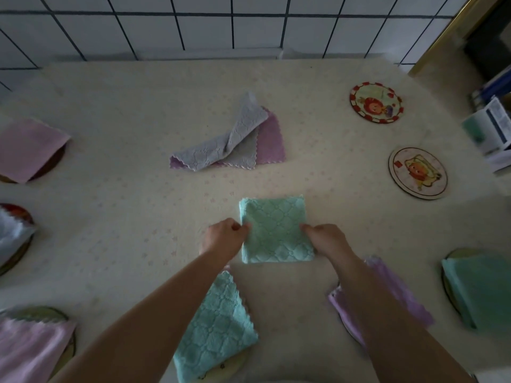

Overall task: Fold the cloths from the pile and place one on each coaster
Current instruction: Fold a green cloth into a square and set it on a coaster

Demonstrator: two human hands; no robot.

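Note:
A folded teal cloth (276, 230) lies flat at the table's middle front. My left hand (225, 239) pinches its left edge and my right hand (325, 239) grips its right edge. Behind it sits the pile (232, 139): a grey cloth draped over a purple one. Two round coasters with cartoon pictures lie bare at the right, one (375, 102) farther back and one (418, 172) nearer. Folded cloths rest on other coasters: teal (218, 327) under my left forearm, purple (387, 288) under my right forearm, teal (481, 291) at the right edge.
At the left, a pink cloth (30, 147), a pale blue cloth (11, 236) and another pink cloth (30, 349) lie on coasters. The cream tablecloth (124, 203) meets a tiled wall (207, 26) at the back. Boxes and papers (489, 131) stand at the right.

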